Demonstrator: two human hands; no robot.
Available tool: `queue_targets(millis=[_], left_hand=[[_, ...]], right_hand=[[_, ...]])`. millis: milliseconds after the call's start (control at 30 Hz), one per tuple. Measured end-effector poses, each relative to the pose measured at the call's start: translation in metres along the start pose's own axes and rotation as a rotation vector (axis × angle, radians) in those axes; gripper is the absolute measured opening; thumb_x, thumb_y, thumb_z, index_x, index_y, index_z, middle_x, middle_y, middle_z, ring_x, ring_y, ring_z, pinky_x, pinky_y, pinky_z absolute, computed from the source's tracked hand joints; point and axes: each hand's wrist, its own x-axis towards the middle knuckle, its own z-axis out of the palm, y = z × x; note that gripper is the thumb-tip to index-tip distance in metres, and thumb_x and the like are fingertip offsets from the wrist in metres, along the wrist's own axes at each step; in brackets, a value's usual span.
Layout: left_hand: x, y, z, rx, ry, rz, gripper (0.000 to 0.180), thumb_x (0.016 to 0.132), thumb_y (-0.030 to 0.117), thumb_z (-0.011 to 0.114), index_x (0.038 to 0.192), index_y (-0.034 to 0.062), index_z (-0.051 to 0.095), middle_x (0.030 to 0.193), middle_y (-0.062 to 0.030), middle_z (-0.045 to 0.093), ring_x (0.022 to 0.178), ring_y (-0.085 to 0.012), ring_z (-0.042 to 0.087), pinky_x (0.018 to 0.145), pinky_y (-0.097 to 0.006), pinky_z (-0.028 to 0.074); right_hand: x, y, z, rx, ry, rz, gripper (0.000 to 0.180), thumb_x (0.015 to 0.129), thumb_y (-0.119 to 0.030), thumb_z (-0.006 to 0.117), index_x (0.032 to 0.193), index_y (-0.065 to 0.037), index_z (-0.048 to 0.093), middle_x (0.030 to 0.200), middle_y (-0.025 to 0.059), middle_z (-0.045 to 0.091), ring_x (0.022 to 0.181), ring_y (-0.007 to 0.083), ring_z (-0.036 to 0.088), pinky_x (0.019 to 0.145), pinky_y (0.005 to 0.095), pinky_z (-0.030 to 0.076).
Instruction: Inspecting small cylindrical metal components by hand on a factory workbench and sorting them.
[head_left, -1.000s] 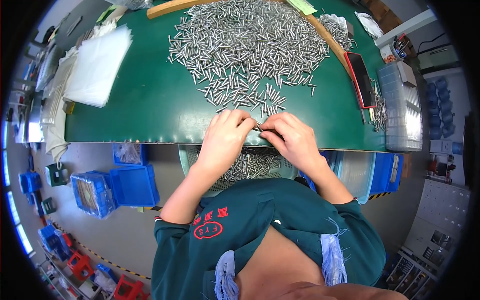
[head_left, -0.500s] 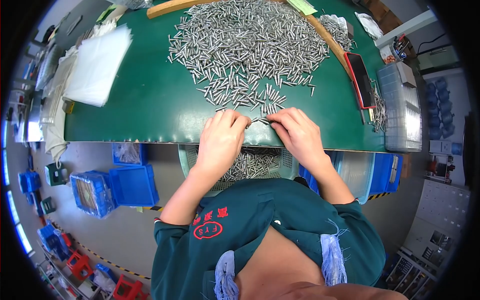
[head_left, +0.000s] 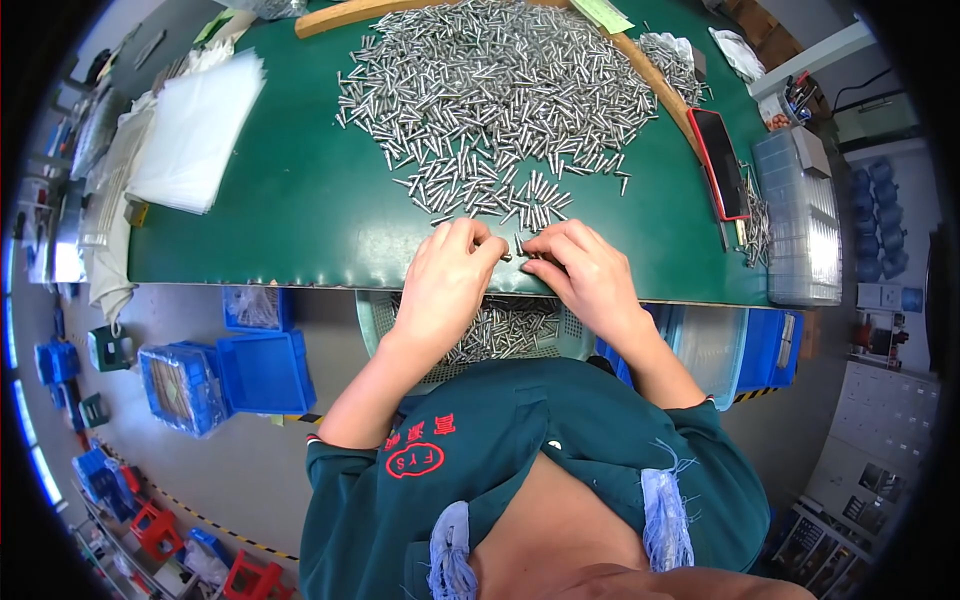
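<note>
Silvery short metal pins [head_left: 500, 110] lie heaped on the green work mat [head_left: 300, 215], their long axes pointing every way. At the mat's near edge, the left hand [head_left: 447, 282] and right hand [head_left: 583, 270] meet, fingertips pinched together on a few pins whose direction I cannot tell. Half a second ago the hands sat slightly closer together; otherwise little has changed. Below, a perforated basket [head_left: 510, 330] holds more pins.
</note>
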Motion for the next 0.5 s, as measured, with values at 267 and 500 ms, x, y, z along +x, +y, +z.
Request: queue_targets(millis=[267, 500], left_hand=[[0.003, 0.001, 0.001, -0.029, 0.086, 0.004, 0.014, 0.081, 0.006, 0.065, 0.094, 0.0051, 0.059, 0.09, -0.0081, 0.056, 0.086, -0.0276, 0.057, 0.075, -0.039, 0.047], [-0.01, 0.006, -0.003, 0.024, 0.082, -0.121, 0.021, 0.081, 0.009, 0.067, 0.099, 0.0051, 0.056, 0.09, -0.0081, 0.059, 0.084, -0.0273, 0.059, 0.073, -0.039, 0.048]], right_hand=[[0.003, 0.001, 0.003, 0.025, -0.061, -0.077, 0.022, 0.077, -0.014, 0.072, 0.098, -0.011, 0.066, 0.093, 0.0032, 0.061, 0.083, 0.0231, 0.062, 0.069, 0.0342, 0.052], [0.003, -0.003, 0.0, 0.152, -0.107, -0.005, 0.034, 0.077, -0.01, 0.074, 0.109, -0.008, 0.064, 0.1, 0.0067, 0.063, 0.077, 0.0191, 0.064, 0.066, 0.0306, 0.053]])
